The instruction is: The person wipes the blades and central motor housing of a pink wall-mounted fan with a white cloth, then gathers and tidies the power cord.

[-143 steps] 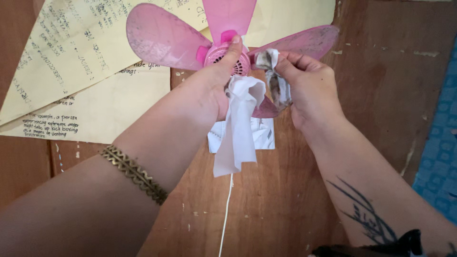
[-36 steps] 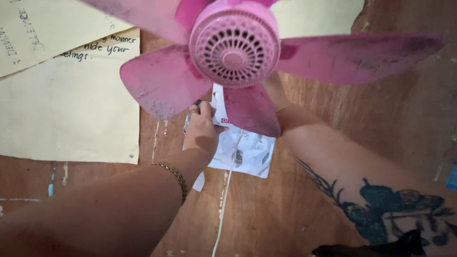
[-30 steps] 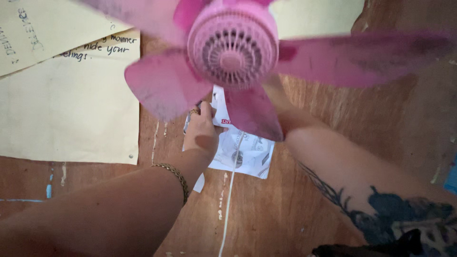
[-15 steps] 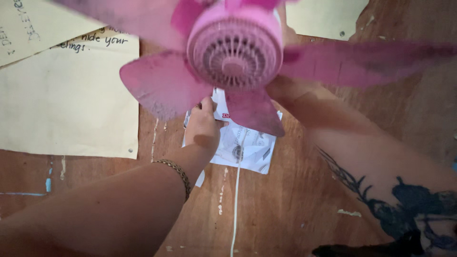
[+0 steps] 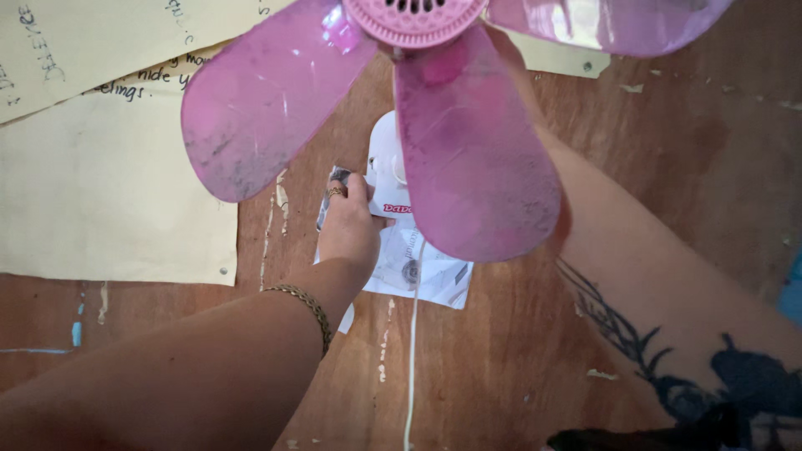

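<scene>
Dust streaked the translucent pink plastic blades of the small fan [image 5: 368, 108], which hung close overhead against the brown plywood surface [image 5: 668, 167]. The left hand [image 5: 349, 227] had its fingers curled on a crumpled white wipe, beside the fan's white base [image 5: 386, 167]. The right hand was hidden behind a blade, so I couldn't tell its grip.

Pink fan blades [image 5: 476, 159] across the hand's [image 5: 349, 230] way

Dusty pink fan [image 5: 434, 125], blades spread, white base on wood
</scene>
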